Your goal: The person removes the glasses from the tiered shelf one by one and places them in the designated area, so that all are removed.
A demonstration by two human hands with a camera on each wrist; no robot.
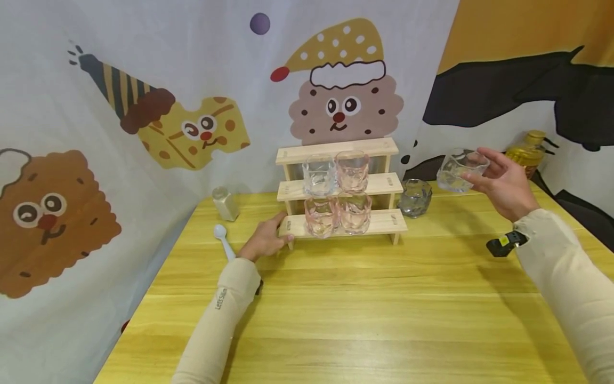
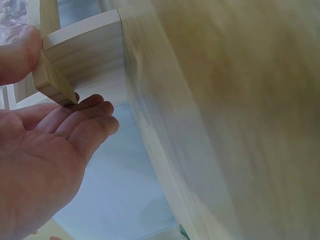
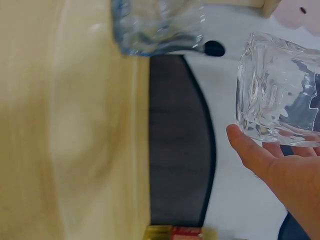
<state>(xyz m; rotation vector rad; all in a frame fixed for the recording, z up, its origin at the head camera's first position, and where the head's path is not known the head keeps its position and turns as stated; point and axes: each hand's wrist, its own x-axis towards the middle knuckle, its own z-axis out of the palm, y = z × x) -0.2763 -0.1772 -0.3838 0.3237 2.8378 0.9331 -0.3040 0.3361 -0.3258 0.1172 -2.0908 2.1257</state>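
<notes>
My left hand (image 1: 266, 238) grips the left end of the lowest step of a three-tier wooden stand (image 1: 292, 226), its thumb (image 2: 20, 55) on top and its fingers below. On that step sit two pink-tinted glasses, one left (image 1: 321, 216) and one right (image 1: 354, 213). The middle step bears a clear glass (image 1: 319, 176) beside another pink glass (image 1: 352, 170); the top step (image 1: 336, 151) is bare. Raised above the table at the right, my right hand (image 1: 508, 184) holds a clear wavy glass (image 3: 280, 95) between thumb and fingers. A smoky grey glass (image 1: 415, 198) stands just right of the stand.
A pale spoon (image 1: 220, 233) and a small capped jar (image 1: 224, 202) are at the table's left side. Behind my right hand is a bottle of yellow liquid (image 1: 525, 154). A printed cloth (image 1: 264, 80) hangs along the back of the wooden table (image 1: 360, 309).
</notes>
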